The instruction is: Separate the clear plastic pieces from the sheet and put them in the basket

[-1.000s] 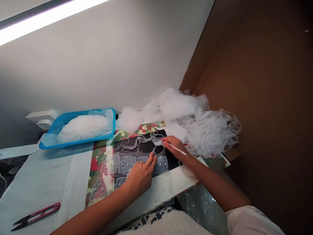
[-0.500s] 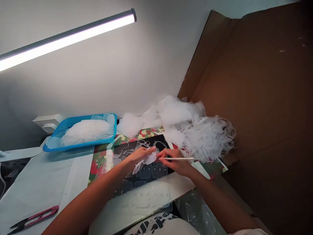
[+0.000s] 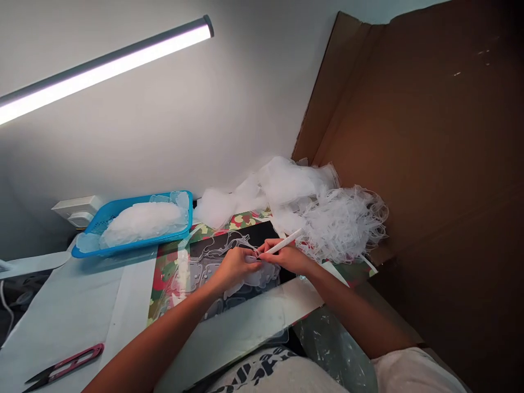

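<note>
Clear film (image 3: 260,277) in left hand (image 3: 235,267) (stick (image 3: 284,242) in right (image 3: 287,257)).

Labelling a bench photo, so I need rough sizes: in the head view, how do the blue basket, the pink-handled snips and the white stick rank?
Largest to smallest as they look:
1. Blue plastic basket
2. Pink-handled thread snips
3. White stick in the right hand

The fingers hide one end of the stick, so its place is slightly less certain.

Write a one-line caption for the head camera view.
Right hand grips a slender white stick while left hand holds translucent plastic film over a black mat.
</note>
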`<state>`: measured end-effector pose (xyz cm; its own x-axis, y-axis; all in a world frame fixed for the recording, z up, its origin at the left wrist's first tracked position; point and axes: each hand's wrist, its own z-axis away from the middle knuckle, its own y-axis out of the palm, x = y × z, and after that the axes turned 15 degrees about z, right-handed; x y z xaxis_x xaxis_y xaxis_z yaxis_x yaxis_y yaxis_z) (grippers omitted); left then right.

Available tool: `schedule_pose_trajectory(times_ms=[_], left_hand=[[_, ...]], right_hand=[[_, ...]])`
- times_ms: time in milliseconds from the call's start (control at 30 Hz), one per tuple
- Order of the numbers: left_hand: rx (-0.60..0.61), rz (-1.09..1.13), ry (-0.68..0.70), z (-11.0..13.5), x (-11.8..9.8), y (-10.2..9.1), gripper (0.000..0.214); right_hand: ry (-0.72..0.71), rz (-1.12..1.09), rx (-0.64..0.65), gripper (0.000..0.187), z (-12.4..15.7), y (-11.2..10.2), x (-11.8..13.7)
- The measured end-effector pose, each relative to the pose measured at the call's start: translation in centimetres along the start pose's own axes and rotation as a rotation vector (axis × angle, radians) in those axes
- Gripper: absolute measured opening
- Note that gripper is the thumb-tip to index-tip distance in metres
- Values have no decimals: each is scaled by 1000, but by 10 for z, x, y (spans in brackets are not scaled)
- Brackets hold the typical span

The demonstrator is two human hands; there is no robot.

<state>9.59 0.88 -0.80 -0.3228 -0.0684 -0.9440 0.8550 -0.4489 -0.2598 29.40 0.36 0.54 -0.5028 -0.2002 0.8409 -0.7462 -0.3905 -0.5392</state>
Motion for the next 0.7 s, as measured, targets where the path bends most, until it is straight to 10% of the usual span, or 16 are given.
schedule_pose_trajectory(times_ms=[267, 700], left_hand=[[-28, 97, -51, 4, -2, -4, 40], [-106, -122, 7, 7, -1, -2, 37]], right_hand=[[-125, 281, -116, 14, 3, -2, 9], [33, 93, -39, 25, 1, -7, 4]])
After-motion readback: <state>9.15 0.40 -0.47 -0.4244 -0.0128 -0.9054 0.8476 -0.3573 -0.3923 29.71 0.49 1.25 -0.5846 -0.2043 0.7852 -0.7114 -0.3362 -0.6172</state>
